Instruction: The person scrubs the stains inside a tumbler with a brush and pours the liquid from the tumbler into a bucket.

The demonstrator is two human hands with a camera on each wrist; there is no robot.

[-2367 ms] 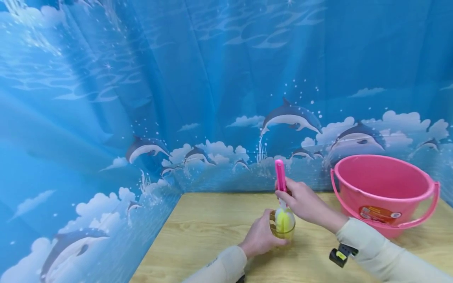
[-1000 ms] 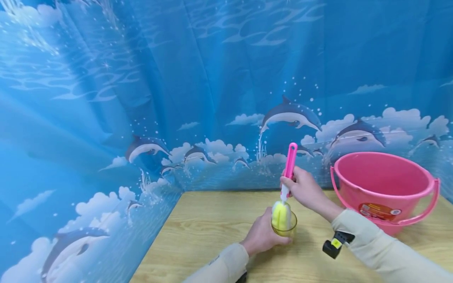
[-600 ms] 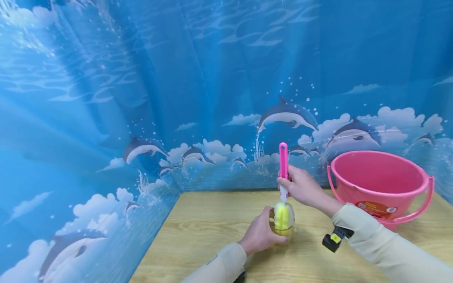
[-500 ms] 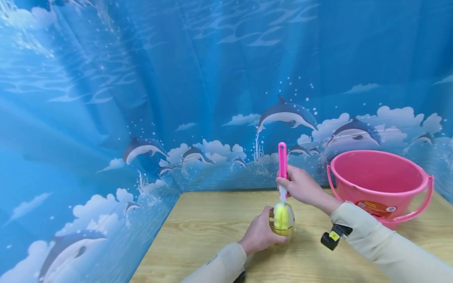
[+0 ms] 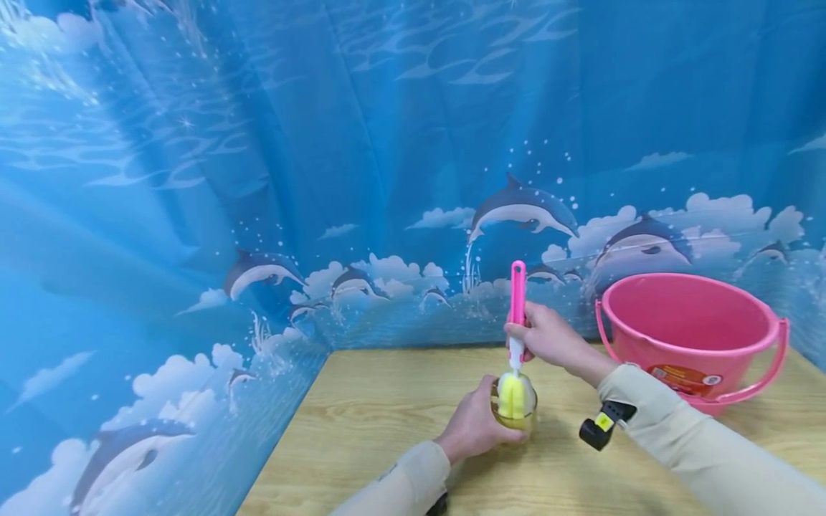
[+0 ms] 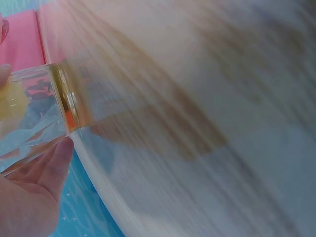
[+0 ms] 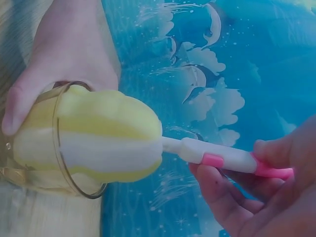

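A clear amber-tinted drinking glass (image 5: 525, 424) stands low over the wooden table, and my left hand (image 5: 476, 423) grips it round the side. In the left wrist view, the base of the glass (image 6: 66, 96) is at or close to the tabletop; contact is hard to tell. A bottle brush with a yellow-and-white sponge head (image 7: 108, 138) sits partly inside the glass, its upper part above the rim. My right hand (image 5: 548, 337) pinches the white-and-pink brush handle (image 5: 518, 294), which points nearly straight up. Some right-hand fingers are hidden behind the handle in the head view.
A pink bucket (image 5: 690, 351) with its handle hanging down in front stands on the table (image 5: 381, 416) to the right, beside my right forearm. A blue dolphin-print curtain (image 5: 400, 179) hangs behind the table and along its left side.
The brush rose in the glass between 2.4 and 1.0 s ago, leaning right. Its handle has since swung back nearly upright, with only slight movement lately. Both hands kept their holds.
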